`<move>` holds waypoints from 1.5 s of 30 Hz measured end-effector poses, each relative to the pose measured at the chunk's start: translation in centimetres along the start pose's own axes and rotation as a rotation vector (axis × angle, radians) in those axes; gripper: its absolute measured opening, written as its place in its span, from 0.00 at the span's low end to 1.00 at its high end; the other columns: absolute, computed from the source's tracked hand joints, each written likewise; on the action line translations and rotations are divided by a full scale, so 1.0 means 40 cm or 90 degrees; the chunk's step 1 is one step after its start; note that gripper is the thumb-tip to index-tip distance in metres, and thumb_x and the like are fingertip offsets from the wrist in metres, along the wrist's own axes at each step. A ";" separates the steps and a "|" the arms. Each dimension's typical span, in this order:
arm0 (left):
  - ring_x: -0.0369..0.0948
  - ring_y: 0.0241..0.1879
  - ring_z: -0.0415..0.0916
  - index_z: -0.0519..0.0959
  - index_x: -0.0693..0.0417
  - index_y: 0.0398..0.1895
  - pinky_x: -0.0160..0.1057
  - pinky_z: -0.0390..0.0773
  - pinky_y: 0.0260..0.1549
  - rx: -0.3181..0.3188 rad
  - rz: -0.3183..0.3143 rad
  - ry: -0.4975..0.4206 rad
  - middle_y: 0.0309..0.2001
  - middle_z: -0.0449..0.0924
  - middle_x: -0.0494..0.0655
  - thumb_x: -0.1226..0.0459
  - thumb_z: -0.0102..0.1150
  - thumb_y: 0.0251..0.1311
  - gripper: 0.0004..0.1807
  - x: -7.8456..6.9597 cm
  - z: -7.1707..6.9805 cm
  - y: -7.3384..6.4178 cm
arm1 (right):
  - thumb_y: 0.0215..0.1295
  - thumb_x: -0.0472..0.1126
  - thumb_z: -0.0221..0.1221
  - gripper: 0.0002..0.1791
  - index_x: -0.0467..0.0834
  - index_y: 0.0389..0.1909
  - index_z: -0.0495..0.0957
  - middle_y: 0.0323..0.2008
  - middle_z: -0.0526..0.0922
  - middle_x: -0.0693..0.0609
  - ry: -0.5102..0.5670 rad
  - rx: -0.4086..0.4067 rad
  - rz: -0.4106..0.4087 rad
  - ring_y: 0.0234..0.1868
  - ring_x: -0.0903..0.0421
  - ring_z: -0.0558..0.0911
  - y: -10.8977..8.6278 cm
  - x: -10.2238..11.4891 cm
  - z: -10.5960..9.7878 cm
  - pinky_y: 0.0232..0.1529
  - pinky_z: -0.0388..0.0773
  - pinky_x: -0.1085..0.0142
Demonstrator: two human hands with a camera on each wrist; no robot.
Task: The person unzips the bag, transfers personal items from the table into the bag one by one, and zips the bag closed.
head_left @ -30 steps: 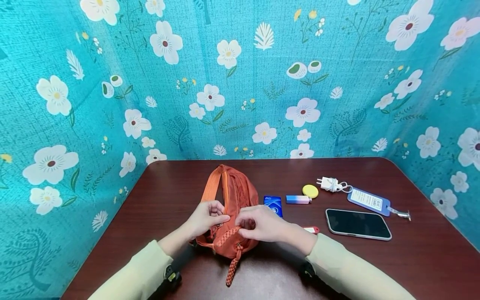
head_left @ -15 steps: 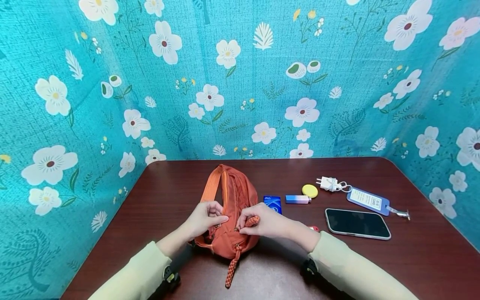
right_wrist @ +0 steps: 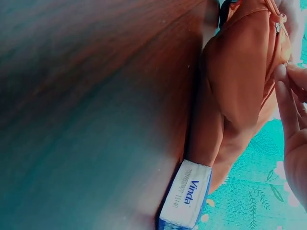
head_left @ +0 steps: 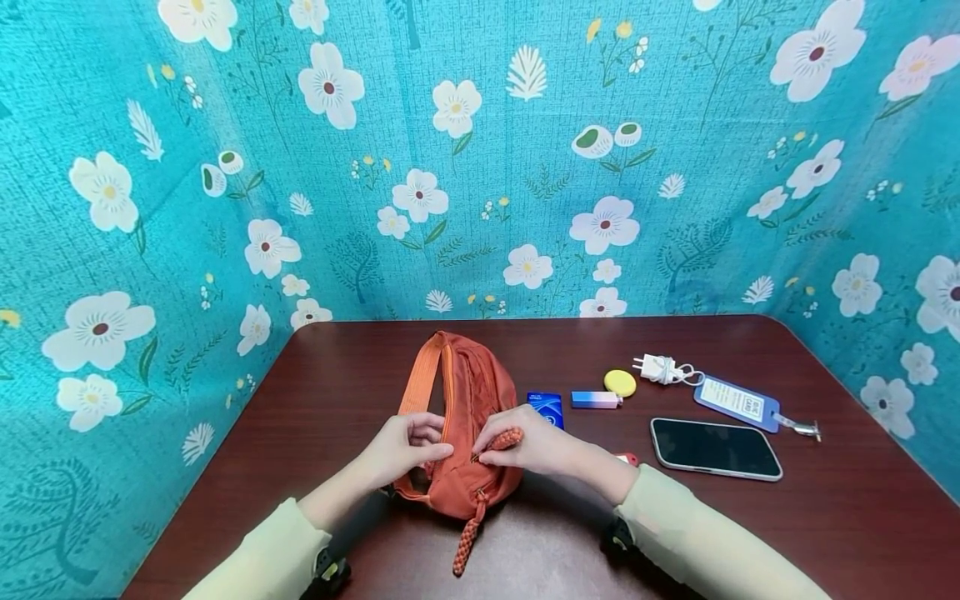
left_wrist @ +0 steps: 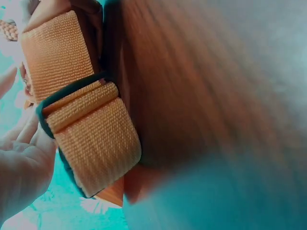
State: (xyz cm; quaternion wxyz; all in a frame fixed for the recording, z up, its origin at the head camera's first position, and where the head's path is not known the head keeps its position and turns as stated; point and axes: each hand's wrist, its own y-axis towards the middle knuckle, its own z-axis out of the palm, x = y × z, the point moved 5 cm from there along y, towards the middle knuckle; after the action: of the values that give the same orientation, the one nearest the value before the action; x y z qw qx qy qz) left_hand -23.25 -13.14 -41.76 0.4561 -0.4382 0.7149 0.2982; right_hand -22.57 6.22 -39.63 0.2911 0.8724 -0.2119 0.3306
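An orange-red bag (head_left: 480,392) stands on the table before me, its wide orange strap (head_left: 422,375) at the left. My right hand (head_left: 525,442) pinches a zipper pull on its front, and the braided cord (head_left: 510,437) of that pull sticks out above the fingers. Another braided pull (head_left: 467,537) hangs at the bag's near end. My left hand (head_left: 405,450) touches the bag's left side, thumb straight and fingers loosely bent, with a gap between them. In the left wrist view a buckled strap (left_wrist: 91,129) partly covers its fingers.
Right of the bag lie a blue Vinda tissue pack (head_left: 546,408), a blue-pink stick (head_left: 596,400), a yellow disc (head_left: 620,383), a white charger (head_left: 658,368), a blue card holder (head_left: 738,402) and a phone (head_left: 716,448). A red-white item (head_left: 628,458) is mostly behind my right forearm.
My right fingers have taken hold of the braided zipper pull, which lay across the bag's front before. My left hand has shifted slightly down and left, its thumb and fingers spreading apart.
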 end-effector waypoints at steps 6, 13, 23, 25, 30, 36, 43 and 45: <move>0.40 0.36 0.77 0.68 0.69 0.63 0.37 0.78 0.39 0.028 0.044 0.078 0.34 0.80 0.44 0.62 0.73 0.51 0.38 -0.013 0.014 -0.021 | 0.59 0.37 0.68 0.03 0.47 0.33 0.84 0.33 0.83 0.61 0.015 -0.025 0.014 0.35 0.64 0.81 -0.001 -0.002 -0.006 0.38 0.78 0.66; 0.36 0.32 0.73 0.65 0.66 0.65 0.34 0.73 0.34 0.031 0.067 0.080 0.30 0.79 0.40 0.64 0.74 0.50 0.40 -0.031 0.026 -0.027 | 0.58 0.35 0.68 0.04 0.44 0.31 0.82 0.30 0.83 0.58 0.034 -0.029 -0.008 0.33 0.64 0.81 0.008 0.003 0.000 0.37 0.80 0.66; 0.35 0.24 0.68 0.66 0.63 0.65 0.31 0.68 0.24 0.053 0.045 0.028 0.28 0.79 0.42 0.68 0.72 0.51 0.37 -0.028 0.024 -0.027 | 0.58 0.34 0.67 0.05 0.45 0.30 0.80 0.27 0.82 0.59 0.052 -0.013 -0.010 0.30 0.63 0.80 0.022 -0.001 -0.004 0.36 0.80 0.66; 0.35 0.24 0.68 0.66 0.64 0.65 0.31 0.68 0.25 0.055 0.043 0.021 0.29 0.79 0.43 0.69 0.72 0.51 0.37 -0.027 0.022 -0.028 | 0.59 0.35 0.66 0.04 0.44 0.30 0.80 0.27 0.82 0.60 0.048 -0.012 0.003 0.30 0.63 0.80 0.026 -0.004 -0.012 0.35 0.80 0.65; 0.36 0.26 0.69 0.65 0.64 0.66 0.31 0.69 0.26 0.062 0.040 0.001 0.30 0.79 0.45 0.69 0.72 0.51 0.38 -0.022 0.021 -0.031 | 0.61 0.36 0.66 0.04 0.42 0.30 0.80 0.28 0.83 0.57 0.042 -0.019 0.025 0.32 0.62 0.81 0.037 -0.025 -0.037 0.36 0.80 0.66; 0.37 0.28 0.70 0.65 0.64 0.66 0.32 0.70 0.28 0.065 0.026 -0.010 0.31 0.79 0.45 0.70 0.72 0.51 0.38 -0.022 0.022 -0.037 | 0.58 0.29 0.66 0.06 0.41 0.28 0.79 0.28 0.83 0.52 0.019 -0.039 0.067 0.33 0.57 0.83 0.054 -0.047 -0.070 0.37 0.80 0.65; 0.36 0.26 0.68 0.66 0.64 0.65 0.31 0.68 0.27 0.062 0.026 -0.018 0.29 0.76 0.45 0.71 0.71 0.51 0.37 -0.024 0.025 -0.042 | 0.57 0.33 0.68 0.06 0.44 0.29 0.80 0.28 0.82 0.58 -0.029 -0.060 0.079 0.32 0.61 0.82 0.082 -0.108 -0.104 0.37 0.80 0.66; 0.36 0.26 0.68 0.66 0.64 0.65 0.31 0.68 0.27 0.060 0.027 -0.022 0.29 0.75 0.45 0.72 0.71 0.51 0.37 -0.022 0.026 -0.043 | 0.57 0.33 0.68 0.05 0.44 0.28 0.80 0.27 0.82 0.58 -0.047 -0.065 0.088 0.31 0.62 0.81 0.090 -0.117 -0.114 0.36 0.79 0.66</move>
State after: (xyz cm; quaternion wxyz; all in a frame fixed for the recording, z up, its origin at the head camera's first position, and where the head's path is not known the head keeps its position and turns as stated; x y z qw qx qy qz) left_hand -21.11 -12.72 -41.42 0.4822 -0.3958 0.7292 0.2812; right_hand -29.89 7.34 -38.77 0.3041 0.8511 -0.2988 0.3065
